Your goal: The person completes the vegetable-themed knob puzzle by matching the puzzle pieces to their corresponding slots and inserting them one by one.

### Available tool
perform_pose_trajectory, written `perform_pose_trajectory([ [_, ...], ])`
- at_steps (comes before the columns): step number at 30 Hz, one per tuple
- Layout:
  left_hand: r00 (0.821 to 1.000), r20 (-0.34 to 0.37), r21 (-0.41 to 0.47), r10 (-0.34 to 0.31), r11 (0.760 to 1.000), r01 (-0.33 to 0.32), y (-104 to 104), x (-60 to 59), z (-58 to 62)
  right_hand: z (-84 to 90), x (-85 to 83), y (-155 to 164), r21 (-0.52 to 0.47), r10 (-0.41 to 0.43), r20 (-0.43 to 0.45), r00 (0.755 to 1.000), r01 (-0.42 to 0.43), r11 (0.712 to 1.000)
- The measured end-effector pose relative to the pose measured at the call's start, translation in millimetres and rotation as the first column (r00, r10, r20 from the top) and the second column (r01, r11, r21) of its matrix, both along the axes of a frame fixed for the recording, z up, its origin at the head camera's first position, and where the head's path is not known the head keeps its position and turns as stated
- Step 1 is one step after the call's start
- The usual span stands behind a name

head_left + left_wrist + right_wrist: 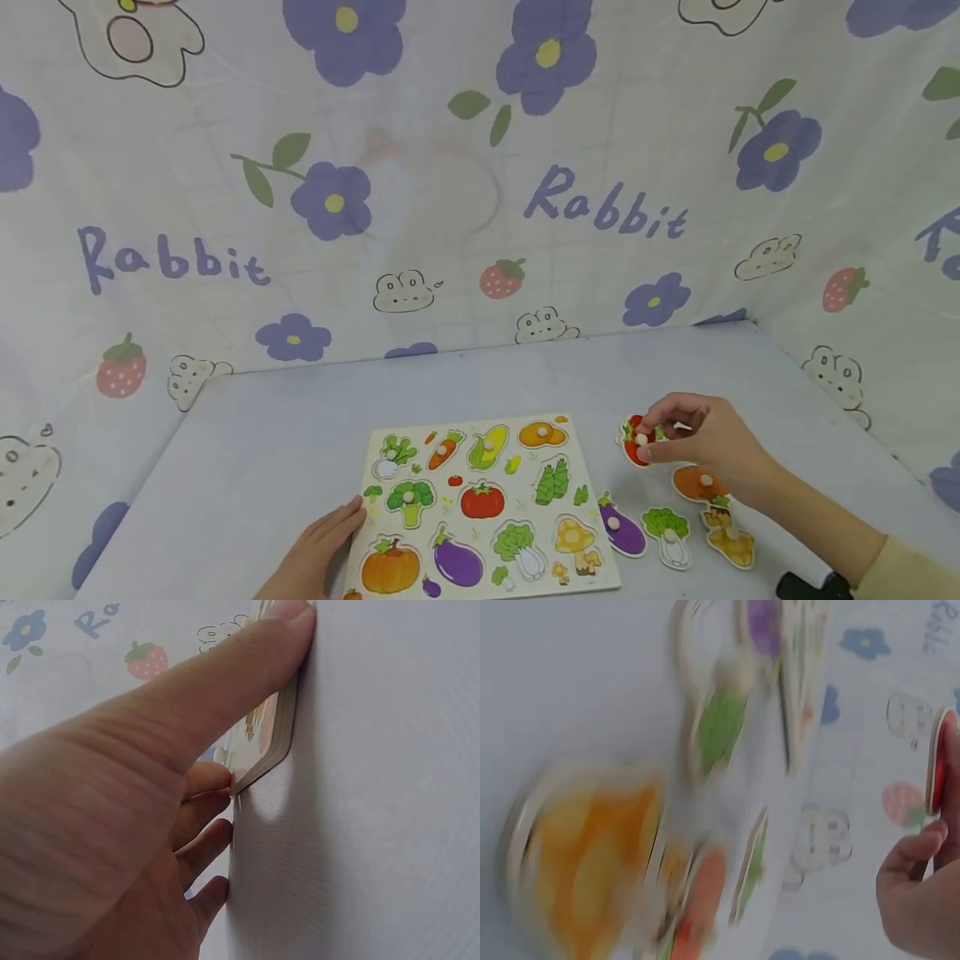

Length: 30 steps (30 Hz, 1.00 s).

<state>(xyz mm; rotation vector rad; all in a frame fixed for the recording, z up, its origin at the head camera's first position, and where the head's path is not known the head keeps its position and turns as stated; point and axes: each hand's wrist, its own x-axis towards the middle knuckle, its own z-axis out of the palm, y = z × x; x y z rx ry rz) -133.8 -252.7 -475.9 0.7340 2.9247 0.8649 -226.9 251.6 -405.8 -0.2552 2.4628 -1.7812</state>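
1. Resting at the left: left hand (318, 550), fingers straight and relaxed, pressed against the left edge of the puzzle board (480, 508); in the left wrist view, thumb (225, 690) laid along the board's rim, other fingertips touching the board's corner (274, 746) and the counter (247, 467).
2. Lying flat mid-counter: puzzle board printed with vegetable pictures, among them a pumpkin, an eggplant, a tomato, a carrot and corn.
3. Lying just right of the board, loose on the counter: purple eggplant piece (621, 527), then green cabbage piece (669, 535), orange piece (697, 483) and yellow mushroom piece (729, 542), close together but mostly apart.
4. Pinching at the right: right hand (693, 442), fingers curled round the small peg of a red piece (636, 440), held near the board's upper right corner and beyond the loose pieces; in the blurred right wrist view, red piece (939, 761) seen edge-on above the fingers (915, 855).
5. Hanging behind and at both sides: cloth backdrop (480, 167) with purple flowers, strawberries and "Rabbit" lettering.
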Motion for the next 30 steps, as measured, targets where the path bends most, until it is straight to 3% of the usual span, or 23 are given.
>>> perform_pose_trajectory([
  [4, 1.0, 0.025, 0.001, -0.005, 1.0, 0.005, 2, -2.4, 1.1, -2.5, 8.4, -39, -0.084, -0.06, -0.001, 0.998, 0.06, 0.995],
  [8, 1.0, 0.013, -0.008, -0.007, 1.0, 0.007, 2, -3.4, -0.3, -5.2, 13.6, -79, -0.084, -0.11, -0.004, 0.994, 0.109, 0.99],
  [11, 0.998, -0.063, -0.022, -0.026, 0.999, 0.024, -1, -2.8, -4.7, -2.9, 15.9, -105, -0.071, -0.163, 0.01, 0.987, 0.163, 0.984],
  [15, 0.983, -0.18, -0.03, -0.036, 0.999, 0.032, -4, -0.7, -12.1, -0.4, 21.0, -135, -0.143, -0.234, 0.062, 0.97, 0.241, 0.96],
  [18, 0.976, -0.215, -0.024, -0.023, 1.0, 0.018, -4, 0.5, -15.4, -2.5, 26.8, -152, -0.204, -0.25, 0.089, 0.964, 0.263, 0.943],
  [30, 0.989, -0.148, -0.039, 0.007, 0.999, -0.013, 1, 0.6, -12.0, -32.2, 37.8, -185, -0.17, -0.293, 0.15, 0.944, 0.317, 0.933],
])
